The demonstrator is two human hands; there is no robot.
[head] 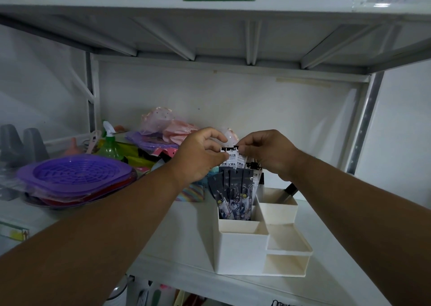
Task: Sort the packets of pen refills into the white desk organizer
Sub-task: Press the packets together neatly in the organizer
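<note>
A white shelf (pixel 191 226) under another shelf board holds, at left, purple baskets (pixel 77 177) and a green spray bottle (pixel 109 145), and toward the right a white organizer (pixel 242 252) with several compartments. Dark packets (pixel 233 196) stand upright in its back-left compartment, fanned out above the rim. Above them the left hand (pixel 198 156) and right hand (pixel 268 154) both pinch the top edge of white packets (pixel 235 157) between thumb and fingers, the packets hanging down behind the dark ones.

White metal shelving (pixel 177 226) under a braced upper shelf (pixel 210 37), against a pale back wall (pixel 256 105).
</note>
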